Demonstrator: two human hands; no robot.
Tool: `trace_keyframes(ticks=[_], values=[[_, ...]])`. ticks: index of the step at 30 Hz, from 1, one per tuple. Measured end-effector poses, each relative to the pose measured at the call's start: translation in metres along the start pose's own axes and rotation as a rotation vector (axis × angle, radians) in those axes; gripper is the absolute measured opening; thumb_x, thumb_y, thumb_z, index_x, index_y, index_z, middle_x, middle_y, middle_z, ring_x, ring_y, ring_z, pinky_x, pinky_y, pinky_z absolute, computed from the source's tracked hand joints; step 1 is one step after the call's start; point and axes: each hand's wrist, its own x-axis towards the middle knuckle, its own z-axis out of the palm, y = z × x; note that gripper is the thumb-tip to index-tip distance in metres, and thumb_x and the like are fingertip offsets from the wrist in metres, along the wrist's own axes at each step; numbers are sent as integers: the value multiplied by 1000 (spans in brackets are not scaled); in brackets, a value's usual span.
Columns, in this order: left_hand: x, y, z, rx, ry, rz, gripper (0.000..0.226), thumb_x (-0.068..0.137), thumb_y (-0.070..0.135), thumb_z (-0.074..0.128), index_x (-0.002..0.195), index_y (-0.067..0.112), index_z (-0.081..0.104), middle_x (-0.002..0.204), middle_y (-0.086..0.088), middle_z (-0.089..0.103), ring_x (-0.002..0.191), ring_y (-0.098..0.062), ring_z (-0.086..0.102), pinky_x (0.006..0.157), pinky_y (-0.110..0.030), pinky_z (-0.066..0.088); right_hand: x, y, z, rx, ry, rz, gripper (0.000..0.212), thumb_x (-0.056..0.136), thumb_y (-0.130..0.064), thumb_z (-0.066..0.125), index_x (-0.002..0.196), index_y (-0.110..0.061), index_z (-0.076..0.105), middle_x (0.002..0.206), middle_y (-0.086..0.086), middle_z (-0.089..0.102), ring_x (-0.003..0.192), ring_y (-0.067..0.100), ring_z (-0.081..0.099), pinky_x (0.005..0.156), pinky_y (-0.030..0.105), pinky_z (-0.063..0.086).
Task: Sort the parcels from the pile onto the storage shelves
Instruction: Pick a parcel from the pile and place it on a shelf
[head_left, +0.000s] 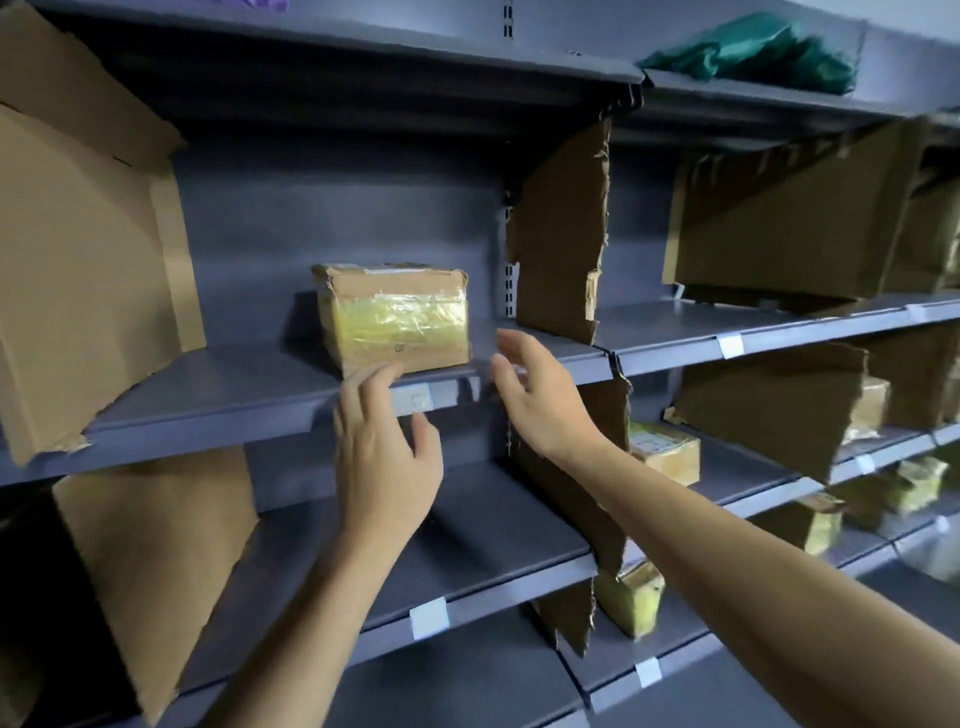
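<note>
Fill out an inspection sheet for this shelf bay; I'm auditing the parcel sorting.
Surface: grey metal shelf, level.
Job's things: taped box upright on that shelf, near its front edge; more parcels on lower shelves.
Clutter: torn cardboard dividers; green bag on the top shelf.
Grips: left grip and right grip hold nothing, fingers relaxed, by the box.
Cables: nothing seen.
Surroundings: metal racking, white label tags.

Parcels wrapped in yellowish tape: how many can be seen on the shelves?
6 parcels: one on the middle shelf, one a shelf lower, one below that, three blurred at far right. Cardboard dividers may hide more.
</note>
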Motion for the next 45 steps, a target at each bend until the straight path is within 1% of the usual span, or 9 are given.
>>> trace_keyframes(ticks=[6, 10, 13, 16, 21, 26, 31, 40, 45], values=[[-55, 83, 61, -343, -289, -52, 35, 85, 7, 58, 119, 11, 56, 118, 0, 48, 115, -22, 51, 96, -28, 40, -62, 31, -71, 51, 107, 146, 34, 105, -27, 44, 134, -16, 55, 128, -6, 62, 114, -1, 54, 87, 3, 37], [-98, 165, 111, -516, -495, -105, 33, 87, 3, 59, 118, 16, 54, 118, 3, 50, 112, -17, 53, 87, -27, 46, -120, 76, -157, 27, 234, 242, 32, 104, -28, 43, 132, -18, 56, 125, -5, 64, 114, 6, 58, 99, 28, 47], [-132, 225, 151, -626, -606, -118, 30, 88, 2, 59, 110, 21, 52, 115, 0, 55, 111, -19, 54, 92, -36, 49, -162, 107, -225, 27, 334, 311, 29, 104, -26, 44, 128, -19, 59, 121, -6, 66, 112, 9, 62, 99, 37, 51], [-183, 311, 197, -713, -739, -124, 28, 88, 2, 58, 105, 23, 51, 110, 1, 56, 108, -19, 55, 89, -34, 47, -219, 142, -318, 42, 473, 384, 26, 102, -26, 45, 121, -21, 61, 117, -1, 69, 109, 14, 66, 98, 46, 52], [-275, 474, 256, -889, -968, -179, 27, 88, 0, 55, 103, 22, 52, 102, 6, 58, 99, -14, 56, 80, -23, 44, -329, 188, -478, -80, 619, 487, 22, 100, -28, 47, 116, -27, 62, 116, -4, 68, 108, 14, 65, 97, 48, 52], [-350, 618, 293, -996, -1144, -291, 25, 91, 0, 53, 114, 10, 55, 107, 1, 59, 95, -11, 56, 72, -15, 42, -422, 210, -616, -141, 744, 564, 26, 104, -18, 45, 125, -13, 60, 119, 2, 68, 106, 8, 65, 93, 30, 52], [-411, 726, 331, -1082, -1261, -322, 25, 89, -2, 53, 109, 14, 55, 102, 3, 60, 91, -9, 57, 87, -32, 48, -493, 229, -713, -235, 838, 648, 25, 104, -17, 45, 123, -16, 61, 117, -1, 69, 108, 5, 64, 99, 37, 51], [-504, 895, 425, -1232, -1419, -259, 26, 89, -1, 53, 102, 21, 54, 99, 8, 59, 90, -3, 57, 87, -31, 50, -581, 313, -866, -343, 975, 765, 23, 101, -24, 47, 119, -28, 61, 118, -4, 69, 111, 11, 64, 100, 45, 50], [-537, 994, 507, -1303, -1503, -261, 23, 91, 2, 53, 107, 19, 54, 99, 7, 60, 92, -7, 58, 77, -22, 48, -594, 372, -973, -452, 1022, 827, 25, 102, -24, 47, 122, -24, 61, 115, -4, 69, 107, 11, 65, 97, 45, 52]])
